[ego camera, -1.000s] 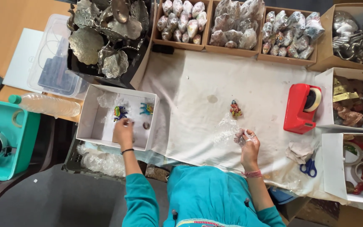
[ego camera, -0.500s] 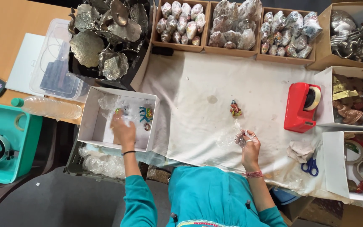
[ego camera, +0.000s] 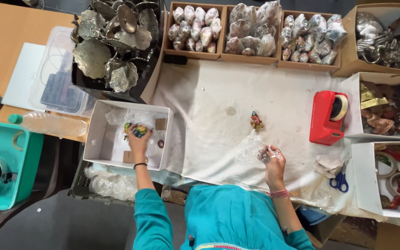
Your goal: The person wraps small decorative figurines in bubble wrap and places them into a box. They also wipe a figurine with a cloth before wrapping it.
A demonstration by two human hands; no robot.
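Now I see left hand (ego camera: 138, 141) in white box (ego camera: 99, 122), fingers closed on colourful figurine (ego camera: 139, 130). Right hand (ego camera: 271, 159) pinches bubble wrap (ego camera: 248, 148) on table cloth (ego camera: 278, 92). 1 figurine (ego camera: 256, 120) unwrapped beside it; 3 trays of wrapped pieces (ego camera: 251, 32) done, I judge.

You are wearing teal sleeves (ego camera: 150, 214); you are facing a red tape dispenser (ego camera: 326, 118), white cloth (ego camera: 274, 88), blue scissors (ego camera: 339, 181).

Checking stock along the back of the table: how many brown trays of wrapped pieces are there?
3, side by side along the far edge: the left tray, the middle tray and the right tray. Others may lie beyond the frame.
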